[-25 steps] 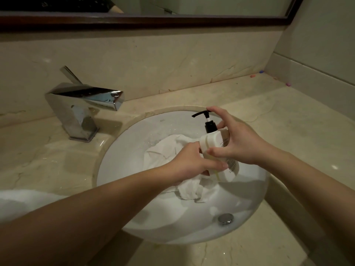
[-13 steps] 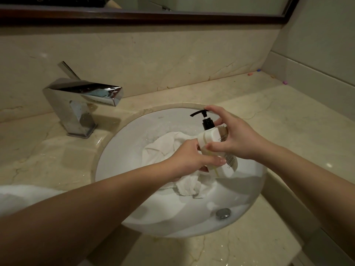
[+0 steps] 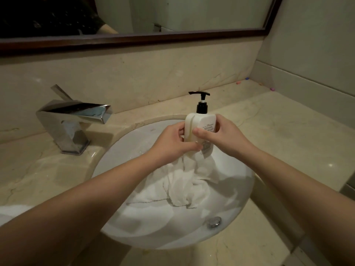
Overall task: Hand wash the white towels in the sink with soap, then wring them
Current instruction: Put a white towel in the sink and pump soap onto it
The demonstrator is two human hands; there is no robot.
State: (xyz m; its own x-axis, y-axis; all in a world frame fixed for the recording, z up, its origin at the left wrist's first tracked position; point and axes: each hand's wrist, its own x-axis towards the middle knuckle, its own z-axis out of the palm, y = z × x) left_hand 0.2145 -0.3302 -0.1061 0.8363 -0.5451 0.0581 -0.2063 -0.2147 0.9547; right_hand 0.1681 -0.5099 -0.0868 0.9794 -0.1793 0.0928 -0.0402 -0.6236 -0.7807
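We grip the soap bottle (image 3: 199, 129) with left hand (image 3: 172, 143) and right hand (image 3: 224, 137); we should pump over the towel (image 3: 184, 189) near the sink (image 3: 119, 150) back rim.

White towel (image 3: 184, 185) sits crumpled in the sink (image 3: 123, 150), wet-looking, bunched in folds across the middle of the basin, its top edge drawn up under the soap bottle (image 3: 199, 127). Sink is a round white undermount bowl with a chrome drain plug (image 3: 214, 221) at the near side. Bottle is white with a black pump head, printed label facing the camera, held upright over the far part of the basin, its lower end touching the towel.
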